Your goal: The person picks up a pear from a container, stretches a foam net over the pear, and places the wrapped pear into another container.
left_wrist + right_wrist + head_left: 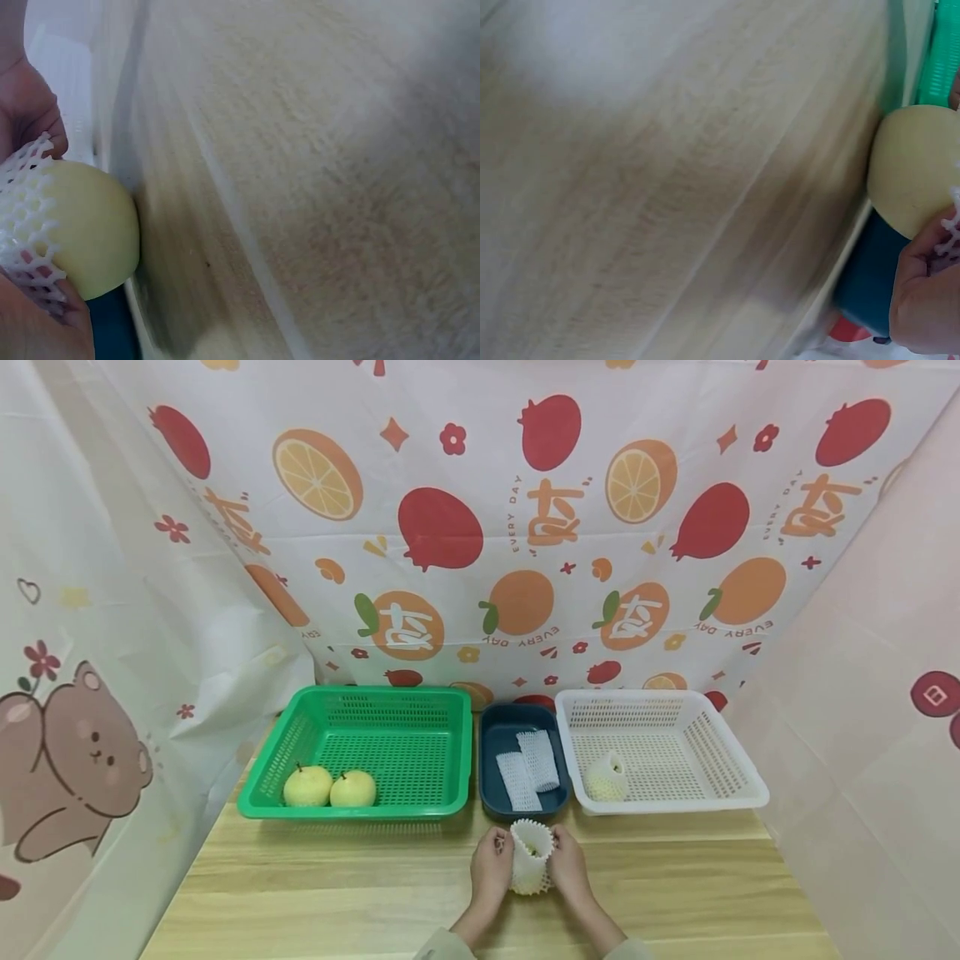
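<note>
Between the two hands, a pale yellow pear (97, 229) sits partly inside a white foam net sleeve (529, 870), low over the front part of the table. My left hand (491, 867) pinches the sleeve's left side near its upper rim. On the opposite side my right hand (570, 867) grips the rim with curled fingers. In the left wrist view the pear's rounded bottom bulges bare out of the net. From the head, the sleeve's upper end gapes and the pear's top shows within. The right wrist view catches the bare pear beside the right hand's fingers.
A green basket (457, 810) at left holds two yellow pears (330, 787). Behind the hands, a dark blue tray (491, 802) contains two flat foam net sleeves (528, 768). The white basket (675, 806) at right has one sleeved pear (606, 778). A printed curtain hangs behind.
</note>
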A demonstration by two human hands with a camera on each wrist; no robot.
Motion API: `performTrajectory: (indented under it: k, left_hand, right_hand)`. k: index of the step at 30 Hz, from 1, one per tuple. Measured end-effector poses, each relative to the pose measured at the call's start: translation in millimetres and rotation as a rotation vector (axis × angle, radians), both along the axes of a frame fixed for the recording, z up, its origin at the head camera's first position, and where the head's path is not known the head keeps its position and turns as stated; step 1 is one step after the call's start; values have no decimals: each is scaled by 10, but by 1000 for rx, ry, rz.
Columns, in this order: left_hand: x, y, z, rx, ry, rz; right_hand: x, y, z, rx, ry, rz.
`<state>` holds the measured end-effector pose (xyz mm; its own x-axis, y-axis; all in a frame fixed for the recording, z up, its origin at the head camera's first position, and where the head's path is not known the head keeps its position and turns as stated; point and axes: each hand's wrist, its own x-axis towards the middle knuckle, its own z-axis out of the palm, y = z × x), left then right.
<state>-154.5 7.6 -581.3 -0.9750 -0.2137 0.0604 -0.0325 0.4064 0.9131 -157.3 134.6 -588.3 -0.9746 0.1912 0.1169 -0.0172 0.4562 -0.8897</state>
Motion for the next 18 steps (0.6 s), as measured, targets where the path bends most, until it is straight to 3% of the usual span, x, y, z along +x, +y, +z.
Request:
performTrajectory:
  k: [8, 18]
  left_hand:
    - [-3, -11, -78, -22, 23, 27]
    - [13, -22, -120, 35, 13, 37]
  right_hand:
    - [-24, 30, -64, -6, -22, 18]
    - [-60, 59, -140, -21, 6, 36]
